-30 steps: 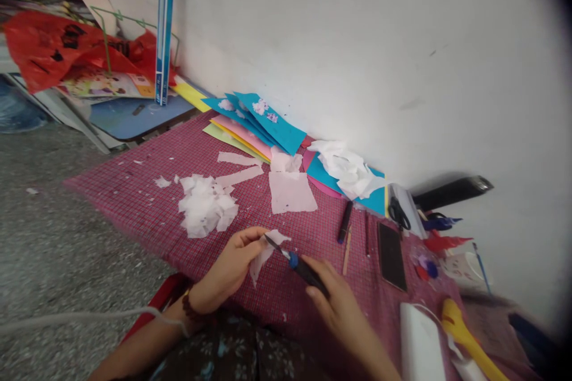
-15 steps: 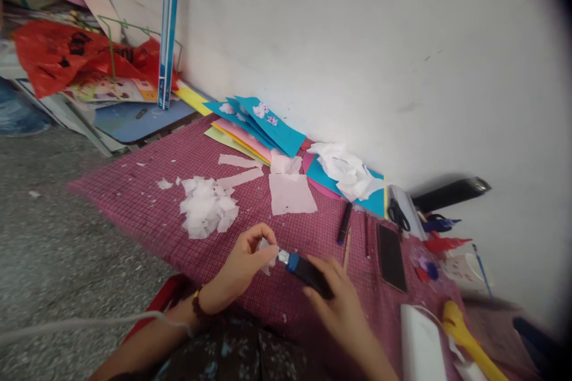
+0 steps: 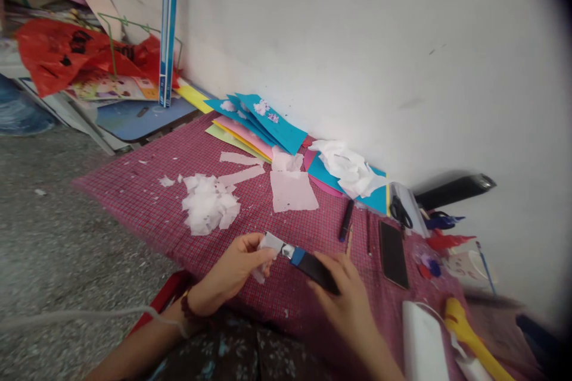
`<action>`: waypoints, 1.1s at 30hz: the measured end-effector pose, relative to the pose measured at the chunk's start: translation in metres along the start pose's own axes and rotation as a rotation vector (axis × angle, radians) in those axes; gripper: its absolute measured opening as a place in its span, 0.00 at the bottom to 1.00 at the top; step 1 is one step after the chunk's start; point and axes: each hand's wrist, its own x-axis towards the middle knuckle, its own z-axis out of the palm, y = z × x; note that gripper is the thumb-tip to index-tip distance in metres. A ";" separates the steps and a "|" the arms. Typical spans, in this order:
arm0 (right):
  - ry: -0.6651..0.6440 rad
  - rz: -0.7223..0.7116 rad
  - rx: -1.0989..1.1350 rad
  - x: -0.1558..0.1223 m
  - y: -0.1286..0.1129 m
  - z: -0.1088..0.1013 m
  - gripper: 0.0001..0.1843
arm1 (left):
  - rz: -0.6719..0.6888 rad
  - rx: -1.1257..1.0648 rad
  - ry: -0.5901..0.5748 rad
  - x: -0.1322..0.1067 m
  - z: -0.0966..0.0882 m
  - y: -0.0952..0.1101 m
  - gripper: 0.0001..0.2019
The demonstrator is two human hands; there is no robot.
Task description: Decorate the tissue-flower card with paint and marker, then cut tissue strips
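My left hand pinches a small piece of pale pink tissue paper above the red checked cloth. My right hand grips the black and blue handle of a pair of scissors. Its metal blades point left and meet the tissue at my left fingertips. A heap of cut tissue pieces lies just beyond my left hand. A flat pink tissue sheet lies farther back.
Coloured card sheets and crumpled white tissue lie against the wall. A black pen, a dark phone, black scissors, a white box and a yellow tool sit at the right. Red plastic bag at the far left.
The scissor blades have closed in on the tissue, which my left hand has gathered from a hanging strip into a small bunch. Both hands stay over the same spot on the cloth.
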 end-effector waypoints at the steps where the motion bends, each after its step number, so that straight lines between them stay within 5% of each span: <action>1: 0.005 -0.008 -0.016 0.000 0.000 0.001 0.22 | -0.004 0.032 0.007 -0.001 -0.001 0.000 0.16; 12: 0.003 -0.033 -0.091 -0.006 0.006 -0.002 0.21 | -0.037 0.282 -0.010 -0.003 -0.005 0.008 0.17; 21: -0.032 -0.022 -0.078 -0.013 0.013 -0.006 0.22 | -0.083 0.340 -0.151 0.001 -0.027 0.012 0.15; 33: -0.089 -0.023 -0.001 -0.005 0.005 0.005 0.23 | -0.082 0.282 -0.133 0.001 -0.012 0.004 0.11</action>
